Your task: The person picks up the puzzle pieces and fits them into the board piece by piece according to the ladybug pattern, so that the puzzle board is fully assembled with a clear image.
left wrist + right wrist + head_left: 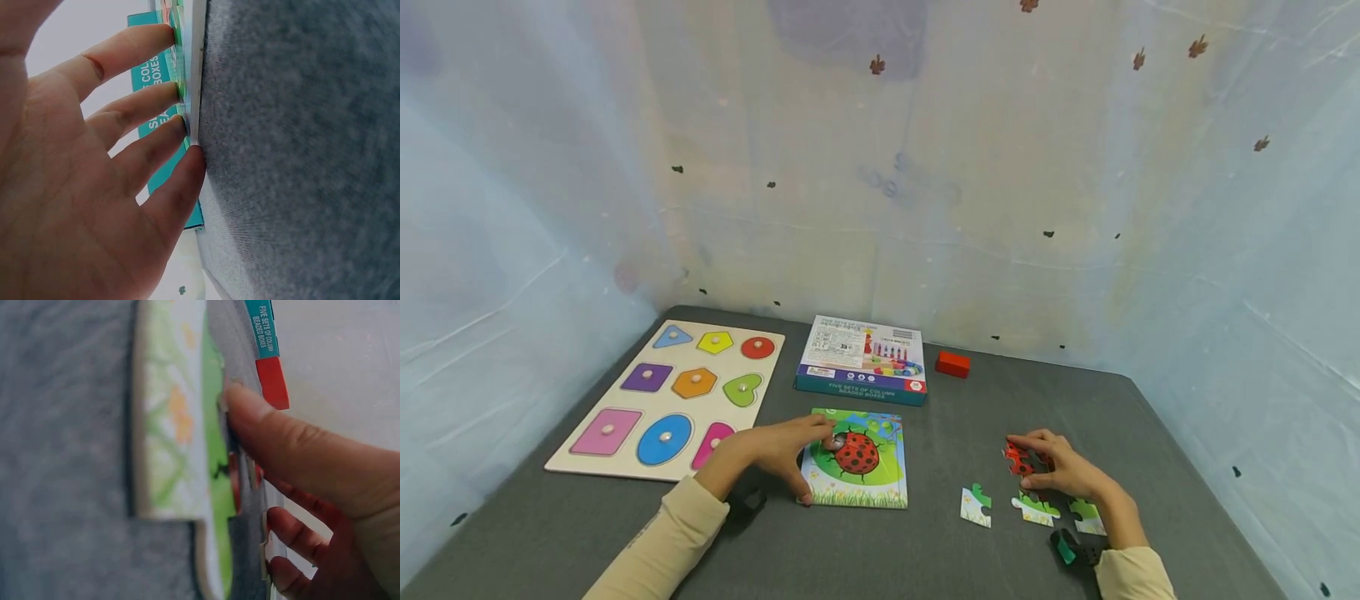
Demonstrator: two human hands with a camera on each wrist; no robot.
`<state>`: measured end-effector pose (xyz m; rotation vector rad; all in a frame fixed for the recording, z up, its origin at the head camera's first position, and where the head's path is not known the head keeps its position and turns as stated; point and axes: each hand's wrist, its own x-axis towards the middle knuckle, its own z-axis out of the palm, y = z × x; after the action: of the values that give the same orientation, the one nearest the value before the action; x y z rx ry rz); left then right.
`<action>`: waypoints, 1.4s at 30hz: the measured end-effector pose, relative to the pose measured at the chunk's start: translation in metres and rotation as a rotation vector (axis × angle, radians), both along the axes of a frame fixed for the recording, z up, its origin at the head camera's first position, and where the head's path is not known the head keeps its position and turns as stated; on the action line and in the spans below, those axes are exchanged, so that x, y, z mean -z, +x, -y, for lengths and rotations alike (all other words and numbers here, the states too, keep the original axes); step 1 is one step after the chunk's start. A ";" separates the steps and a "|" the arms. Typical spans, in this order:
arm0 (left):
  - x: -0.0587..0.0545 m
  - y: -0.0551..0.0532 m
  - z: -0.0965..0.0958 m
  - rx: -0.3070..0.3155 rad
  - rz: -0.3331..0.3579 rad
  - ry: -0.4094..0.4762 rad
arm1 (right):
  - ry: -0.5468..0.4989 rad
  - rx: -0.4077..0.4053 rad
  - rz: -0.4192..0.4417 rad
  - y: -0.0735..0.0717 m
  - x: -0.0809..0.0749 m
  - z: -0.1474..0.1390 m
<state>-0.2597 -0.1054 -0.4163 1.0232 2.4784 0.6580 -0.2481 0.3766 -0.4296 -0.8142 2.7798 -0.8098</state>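
Right of the board (pixel 867 464), the right hand (pixel 1064 471) arched round a red piece (pixel 1018 460), whether pinching couldn't be told. The left hand (pixel 784 451), spread, touched the board; brushing knuckles risked scattering neighbouring pieces (pixel 1036 510).

Left hand (pixel 786 450) is kinda boxed in: shape board (pixel 688 354) to its left, ladybug picture (pixel 861 454) right under it, blue box (pixel 861 387) just past that. Bare tabletop (pixel 936 458) makes a decent lane over toward the right hand (pixel 1063 467), though one corner piece (pixel 973 507) pokes in there. More puzzle pieces (pixel 1036 511) crowd that hand's near side; off to its right, free tabletop.
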 end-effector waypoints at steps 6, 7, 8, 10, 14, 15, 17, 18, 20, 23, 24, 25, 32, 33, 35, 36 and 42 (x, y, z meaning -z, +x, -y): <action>0.001 -0.002 0.000 0.012 -0.019 -0.001 | -0.008 0.038 -0.071 0.000 0.003 0.000; 0.001 -0.002 0.000 0.014 -0.027 0.003 | -0.007 0.050 -0.086 -0.001 0.004 0.002; 0.002 -0.003 0.000 0.017 -0.037 0.007 | -0.007 0.069 -0.103 -0.002 0.006 0.003; 0.003 -0.003 -0.001 0.019 -0.068 0.013 | -0.007 0.109 -0.146 -0.003 0.007 0.009; 0.005 -0.003 -0.003 0.011 -0.140 0.016 | -0.024 0.157 -0.222 -0.008 0.005 0.031; 0.005 -0.003 -0.004 0.007 -0.149 0.015 | -0.030 0.159 -0.240 -0.009 0.004 0.039; 0.005 -0.003 -0.005 -0.004 -0.158 0.012 | -0.043 0.159 -0.264 -0.011 0.001 0.055; 0.005 -0.002 -0.005 -0.008 -0.158 0.012 | -0.052 0.157 -0.273 -0.011 0.000 0.065; 0.005 -0.003 -0.005 -0.011 -0.160 0.009 | -0.066 0.156 -0.286 -0.011 -0.003 0.083; 0.005 -0.002 -0.006 -0.008 -0.165 0.009 | -0.102 0.139 -0.309 -0.010 -0.005 0.109; 0.005 -0.002 -0.006 -0.008 -0.165 0.009 | -0.116 0.127 -0.315 -0.009 -0.005 0.117; 0.004 -0.002 -0.006 -0.008 -0.164 0.010 | -0.129 0.118 -0.318 -0.009 -0.005 0.125; 0.005 -0.002 -0.007 -0.036 -0.174 0.000 | -0.137 0.019 -0.307 -0.003 -0.007 0.175; 0.006 -0.002 -0.007 -0.039 -0.176 0.000 | -0.130 0.001 -0.304 -0.002 -0.007 0.181; 0.007 -0.003 -0.007 -0.041 -0.183 0.003 | -0.115 -0.035 -0.299 -0.002 -0.007 0.193; 0.007 -0.003 -0.007 -0.045 -0.182 0.003 | -0.107 -0.051 -0.299 -0.002 -0.007 0.198; 0.009 -0.004 -0.008 -0.026 -0.214 0.015 | -0.095 -0.113 -0.264 -0.004 0.001 0.219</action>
<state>-0.2635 -0.0979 -0.4255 1.1220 2.6775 0.6031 -0.2525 0.1577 -0.4305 -1.1626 2.9024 -0.8777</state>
